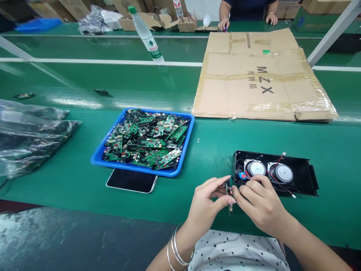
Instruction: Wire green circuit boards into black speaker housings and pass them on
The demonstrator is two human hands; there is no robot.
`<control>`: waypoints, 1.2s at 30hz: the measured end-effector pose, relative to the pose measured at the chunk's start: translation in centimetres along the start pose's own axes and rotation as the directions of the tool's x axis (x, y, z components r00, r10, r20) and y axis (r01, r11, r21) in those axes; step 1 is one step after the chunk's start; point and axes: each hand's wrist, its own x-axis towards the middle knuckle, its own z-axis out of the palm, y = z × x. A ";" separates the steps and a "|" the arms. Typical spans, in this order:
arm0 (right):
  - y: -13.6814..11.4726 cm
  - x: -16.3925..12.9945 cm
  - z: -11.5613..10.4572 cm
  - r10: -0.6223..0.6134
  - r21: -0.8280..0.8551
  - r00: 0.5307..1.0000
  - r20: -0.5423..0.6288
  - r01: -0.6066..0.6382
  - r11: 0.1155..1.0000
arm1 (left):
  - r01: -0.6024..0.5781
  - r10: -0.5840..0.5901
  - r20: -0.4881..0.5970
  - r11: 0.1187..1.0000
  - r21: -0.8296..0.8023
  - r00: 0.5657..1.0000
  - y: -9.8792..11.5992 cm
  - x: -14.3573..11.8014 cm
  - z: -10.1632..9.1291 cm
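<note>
My left hand (207, 203) pinches a small green circuit board (227, 188) edge-on between thumb and fingers. My right hand (258, 201) meets it from the right, fingertips on the same board. Both hands hover above the green mat, just in front of the left end of a black plastic housing (303, 171). Two round silver speakers (255, 168) (282, 172) sit inside it, with red and black wires (278, 182) trailing out. A blue part (241, 175) shows at the housing's left end, by my right fingers.
A blue tray (97, 156) heaped with green circuit boards sits left of centre, partly over a dark phone (131, 180). Clear plastic bags (28, 135) lie far left. Flattened cardboard (262, 79) lies behind. A water bottle (146, 35) stands on the conveyor. Another person's hands (224, 24) work across it.
</note>
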 end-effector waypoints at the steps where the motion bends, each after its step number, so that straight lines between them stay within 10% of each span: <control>1: 0.0 -0.1 0.0 -0.008 0.012 1.000 0.004 0.008 1.000 | 0.006 -0.006 0.003 1.000 0.000 1.000 0.0 0.0 0.1; 16: 1.0 -1.9 -0.9 0.157 0.109 0.983 -0.092 -0.146 0.983 | 0.084 -0.068 0.104 0.984 -0.160 0.992 0.1 0.2 1.0; 26: 5.5 -10.1 -5.5 0.442 -0.049 0.883 0.157 -0.441 0.896 | -0.007 0.031 0.204 0.993 -0.118 0.979 -0.7 0.5 2.5; 36: 5.6 -8.4 -3.7 0.563 0.117 0.819 -0.117 -0.551 0.826 | -0.095 0.105 0.098 0.991 -0.095 0.990 0.1 0.8 5.1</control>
